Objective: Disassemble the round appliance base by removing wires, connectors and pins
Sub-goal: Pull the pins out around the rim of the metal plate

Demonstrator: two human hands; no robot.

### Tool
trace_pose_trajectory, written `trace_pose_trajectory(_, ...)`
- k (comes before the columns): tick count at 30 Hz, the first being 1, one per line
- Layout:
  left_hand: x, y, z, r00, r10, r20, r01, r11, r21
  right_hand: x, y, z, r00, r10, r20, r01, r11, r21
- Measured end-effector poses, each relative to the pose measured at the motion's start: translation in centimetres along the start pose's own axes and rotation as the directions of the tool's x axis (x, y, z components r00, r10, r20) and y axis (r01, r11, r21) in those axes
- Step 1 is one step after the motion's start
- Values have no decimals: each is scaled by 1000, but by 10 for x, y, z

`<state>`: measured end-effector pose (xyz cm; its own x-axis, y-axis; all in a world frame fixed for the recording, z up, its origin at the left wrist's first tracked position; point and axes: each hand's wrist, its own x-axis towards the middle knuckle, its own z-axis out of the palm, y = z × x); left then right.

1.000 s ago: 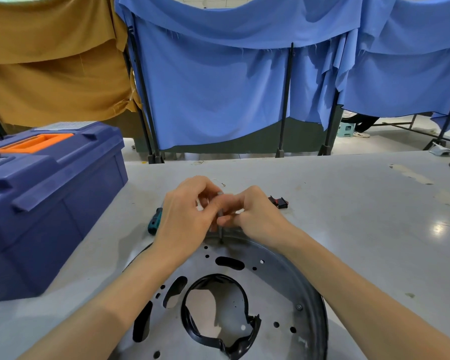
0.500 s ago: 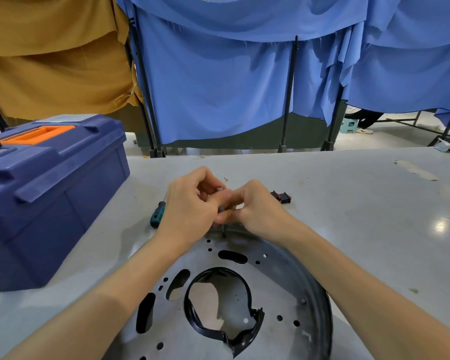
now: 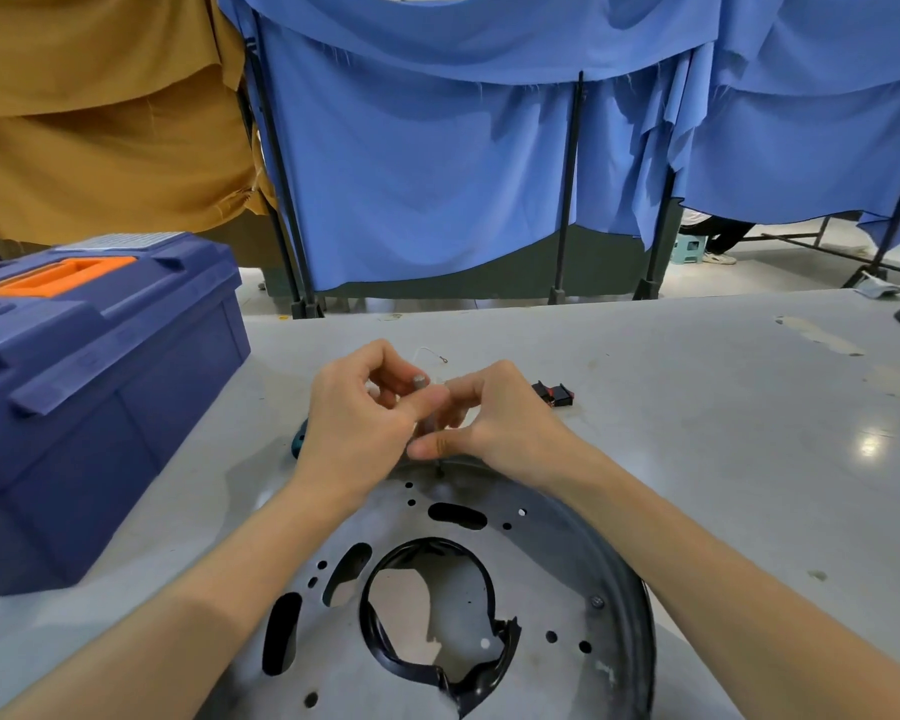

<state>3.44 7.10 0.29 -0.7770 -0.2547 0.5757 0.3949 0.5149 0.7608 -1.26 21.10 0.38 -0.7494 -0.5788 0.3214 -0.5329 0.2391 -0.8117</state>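
Base [image 3: 567, 563] flat on desk [image 3: 697, 433], close to near edge; round, so no long axis. Central opening ringed in black plastic, jagged at near right.

Upright at far rim: thin pin [image 3: 420, 380], long axis near vertical, grey top tilted slightly left, lower tip meeting base's far rim.

Left hand [image 3: 354, 423] curled round pin's upper part, fingertips pinching just below the top. Right hand [image 3: 494, 423] pinching lower down between thumb and forefinger, other fingers bent behind; exact contact partly hidden. Hands touching each other above the rim.

Just behind left hand, teal screwdriver [image 3: 298, 444] handle peeking out, rest hidden. Beyond hands, small loose wire [image 3: 432, 352] on desk. Right of right hand, black-and-red connector [image 3: 553, 393], apart from base.

Toolbox [image 3: 100, 381] at left, near base's left rim, closing off that side. Open desk to right and past connector, up to far edge; blue curtains [image 3: 411, 200] beyond it.
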Motion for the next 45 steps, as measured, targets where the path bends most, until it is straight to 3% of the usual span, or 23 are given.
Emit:
trace_pose_trajectory(7,-3,5,1,993,83,88,-81,996,-27,2,2,-1,997,68,31,-68,998,-15)
trace_pose_trajectory(14,-1,3,2,1000,23,4,-23,1000,6,1,1,1,1000,11,-5,-11,1000,4)
trace_pose_trajectory(20,-2,4,0,992,80,99,-81,997,8,2,-1,-2,998,68,13,-68,997,-30)
trace_pose_trajectory(28,0,0,0,1000,-15,-15,15,1000,13,0,0,1,1000,15,-6,-15,1000,3)
trace_pose_trajectory(33,-3,5,1,995,84,51,-85,996,23,3,0,-1,998,56,26,-56,998,-28)
trace_pose_trajectory(37,-2,7,1,987,141,73,-149,980,129,2,3,1,996,62,60,-62,998,-16)
trace_pose_trajectory(45,-3,9,-1,999,42,-5,-41,991,124,3,3,2,1000,23,20,-23,1000,-16)
